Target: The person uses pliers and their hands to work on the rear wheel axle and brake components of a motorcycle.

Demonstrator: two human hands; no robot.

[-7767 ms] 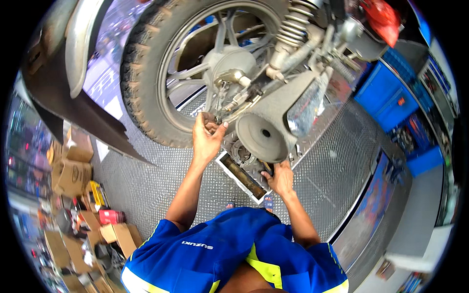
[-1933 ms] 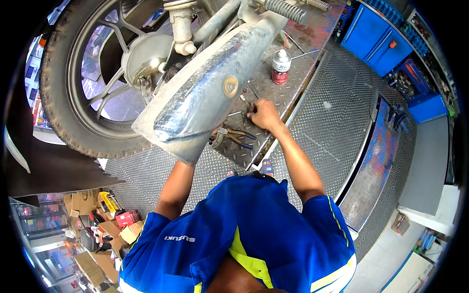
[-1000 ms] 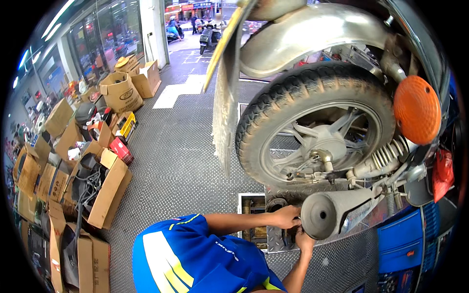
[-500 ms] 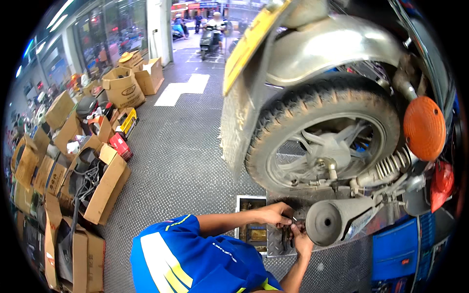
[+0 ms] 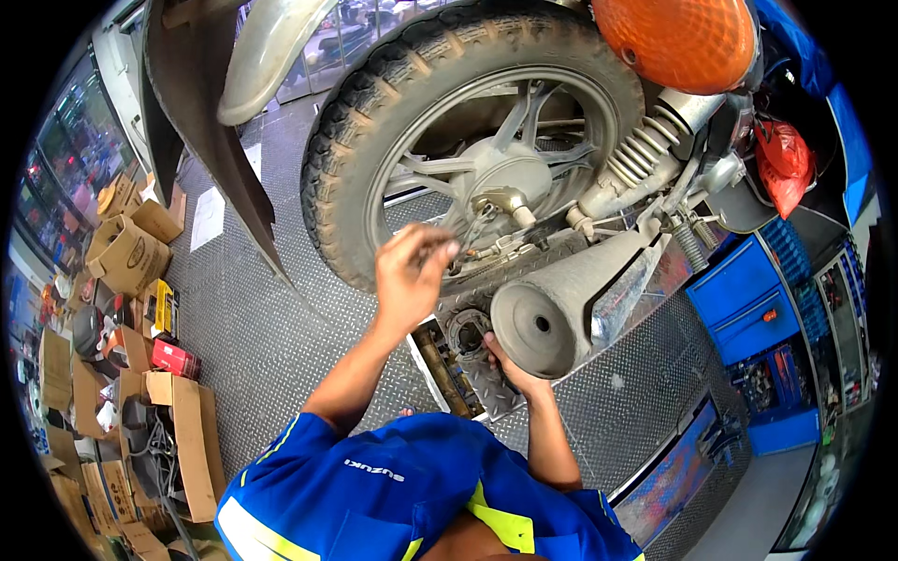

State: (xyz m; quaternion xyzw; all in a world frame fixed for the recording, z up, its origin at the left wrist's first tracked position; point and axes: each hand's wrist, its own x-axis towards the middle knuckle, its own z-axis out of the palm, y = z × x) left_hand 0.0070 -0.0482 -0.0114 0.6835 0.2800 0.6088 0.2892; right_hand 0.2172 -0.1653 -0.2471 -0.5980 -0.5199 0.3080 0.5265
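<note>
My left hand is raised before the motorcycle wheel, fingers closed on something small and blurred below the hub and its linkage. My right hand is beside the round end of the grey exhaust, thumb bent and other fingers mostly hidden; what they grip I cannot make out. A dark ring-shaped part lies on the metal plate left of the exhaust, next to a white-edged recess. The shock spring slants up right of the wheel toward an orange indicator.
Cardboard boxes and loose goods crowd the left side. At the right stand blue tool cabinets. A dark mudguard hangs at upper left, and a red bag at upper right. Chequer-plate flooring surrounds me.
My view has swung down and right from the doorway. My left hand has separated from my right and risen toward the hub; my right hand remains by the exhaust end.
</note>
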